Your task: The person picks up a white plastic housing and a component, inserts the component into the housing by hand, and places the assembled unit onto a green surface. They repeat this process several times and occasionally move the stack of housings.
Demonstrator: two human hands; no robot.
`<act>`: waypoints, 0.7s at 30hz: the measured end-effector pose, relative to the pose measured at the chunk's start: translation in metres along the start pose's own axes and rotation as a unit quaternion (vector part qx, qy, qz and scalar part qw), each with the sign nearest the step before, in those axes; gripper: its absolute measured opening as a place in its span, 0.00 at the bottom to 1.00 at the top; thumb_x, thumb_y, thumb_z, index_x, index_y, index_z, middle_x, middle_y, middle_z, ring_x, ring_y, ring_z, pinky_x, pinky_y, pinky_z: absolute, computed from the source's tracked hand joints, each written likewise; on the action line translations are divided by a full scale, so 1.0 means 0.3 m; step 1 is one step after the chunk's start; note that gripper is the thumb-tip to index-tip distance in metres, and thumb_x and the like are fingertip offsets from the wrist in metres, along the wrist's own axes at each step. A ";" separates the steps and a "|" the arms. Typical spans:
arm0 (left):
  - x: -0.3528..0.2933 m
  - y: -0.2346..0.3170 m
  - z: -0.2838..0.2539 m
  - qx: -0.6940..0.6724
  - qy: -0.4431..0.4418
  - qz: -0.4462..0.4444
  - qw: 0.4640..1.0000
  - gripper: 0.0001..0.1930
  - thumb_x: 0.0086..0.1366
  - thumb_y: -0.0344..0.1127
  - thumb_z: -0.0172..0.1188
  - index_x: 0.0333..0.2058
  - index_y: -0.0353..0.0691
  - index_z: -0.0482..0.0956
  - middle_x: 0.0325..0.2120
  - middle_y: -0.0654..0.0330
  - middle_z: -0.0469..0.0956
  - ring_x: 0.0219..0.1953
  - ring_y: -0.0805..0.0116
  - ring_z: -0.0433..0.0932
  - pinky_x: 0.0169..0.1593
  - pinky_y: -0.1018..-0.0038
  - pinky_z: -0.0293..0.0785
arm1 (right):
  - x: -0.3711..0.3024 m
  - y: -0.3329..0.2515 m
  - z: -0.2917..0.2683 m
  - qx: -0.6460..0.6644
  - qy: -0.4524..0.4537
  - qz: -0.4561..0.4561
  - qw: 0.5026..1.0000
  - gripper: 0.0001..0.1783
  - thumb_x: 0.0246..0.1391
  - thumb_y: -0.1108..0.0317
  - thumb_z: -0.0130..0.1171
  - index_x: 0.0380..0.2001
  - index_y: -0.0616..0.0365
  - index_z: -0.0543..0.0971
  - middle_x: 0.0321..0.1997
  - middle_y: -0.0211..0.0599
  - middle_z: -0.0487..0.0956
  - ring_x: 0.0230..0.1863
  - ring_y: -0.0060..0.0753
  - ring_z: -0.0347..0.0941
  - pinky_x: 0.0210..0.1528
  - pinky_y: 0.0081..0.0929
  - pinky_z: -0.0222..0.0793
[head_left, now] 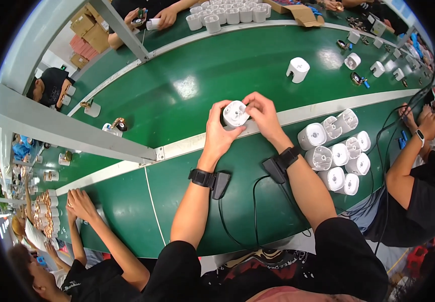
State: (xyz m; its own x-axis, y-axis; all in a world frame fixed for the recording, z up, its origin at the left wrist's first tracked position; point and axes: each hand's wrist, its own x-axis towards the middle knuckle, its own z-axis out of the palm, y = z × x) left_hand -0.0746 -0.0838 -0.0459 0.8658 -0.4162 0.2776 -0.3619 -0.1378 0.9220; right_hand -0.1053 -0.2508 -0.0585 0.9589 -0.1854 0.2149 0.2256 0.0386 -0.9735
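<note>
Black wrist straps (201, 177) are trailing dark cables (255, 211) over the green bench (237, 201), on the near side of the pale rail (187, 146). Toward the rail's right end, on that same near side, a group of white housings (320, 158) is standing and lying close together. A neighbour's hands (81, 205) are resting just short of the rail's left part. Right above the rail's middle, the left hand (218, 133) is cupping a white housing (235, 114), fingers and thumb wrapped around its sides, its hollow, detailed end facing up. The right hand (263, 115) is bringing its bent fingertips to the housing's rim; whether they are pinching anything I cannot tell. Beyond the rail, a lone notched housing (298, 69) is standing on the green surface (227, 65). Farthest from the rail, many white housings (232, 16) are standing in rows beside a co-worker's hands (167, 17).
</note>
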 end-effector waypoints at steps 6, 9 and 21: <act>0.003 0.023 0.001 -0.028 -0.004 0.028 0.999 0.33 0.51 0.16 0.67 0.57 0.37 0.70 0.51 0.57 0.76 0.55 0.66 0.75 0.60 0.70 0.71 | 0.014 -0.044 0.008 -0.055 0.006 -0.001 0.998 0.11 0.63 0.66 0.53 0.42 0.61 0.77 0.32 0.27 0.79 0.31 0.15 0.71 0.32 0.16 0.65; -0.006 0.031 -0.002 -0.077 0.009 0.005 0.997 0.33 0.52 0.14 0.65 0.58 0.38 0.70 0.52 0.57 0.75 0.56 0.64 0.74 0.60 0.70 0.71 | 0.007 -0.044 0.033 -0.051 0.004 0.020 0.998 0.13 0.64 0.64 0.53 0.45 0.60 0.77 0.36 0.27 0.80 0.35 0.16 0.73 0.33 0.17 0.66; 0.001 0.024 -0.009 -0.101 0.016 0.009 0.995 0.34 0.53 0.16 0.65 0.60 0.40 0.69 0.62 0.51 0.65 0.62 0.57 0.70 0.61 0.66 0.72 | 0.003 -0.043 0.036 -0.050 -0.010 0.041 0.998 0.16 0.64 0.63 0.52 0.50 0.59 0.77 0.44 0.29 0.81 0.43 0.18 0.75 0.35 0.18 0.69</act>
State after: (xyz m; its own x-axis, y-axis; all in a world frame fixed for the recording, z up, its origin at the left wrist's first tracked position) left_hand -0.0760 -0.0826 -0.0385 0.8714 -0.3873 0.3010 -0.3042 0.0547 0.9510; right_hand -0.1053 -0.2408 -0.0448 0.9770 -0.1653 0.1349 0.1291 -0.0452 -0.9906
